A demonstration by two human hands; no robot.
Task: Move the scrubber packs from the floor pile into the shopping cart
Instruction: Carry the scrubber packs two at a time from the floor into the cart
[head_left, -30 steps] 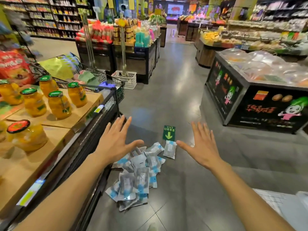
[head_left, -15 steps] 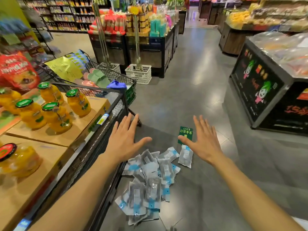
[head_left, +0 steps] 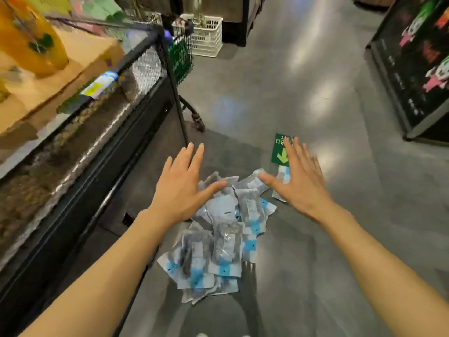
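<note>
**Hands spread above the pile**

The left hand point(head_left: 181, 188) and right hand point(head_left: 300, 181) are held flat with fingers splayed, nothing gripped. The scrubber packs point(head_left: 218, 242) are heaped on the grey floor point(head_left: 315, 263) (partly beneath both palms), beside the shopping cart point(head_left: 181, 57).

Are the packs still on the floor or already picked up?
On the floor: the packs lie heaped; both hands hover open, empty.

A grey tiled shop floor point(head_left: 303, 98) is carrying a loose pile of scrubber packs point(head_left: 218, 242), overlapping one another, with a green arrow sticker point(head_left: 279, 152) lying flat just beyond them and a white plastic basket point(head_left: 206, 37) standing farther off.
</note>
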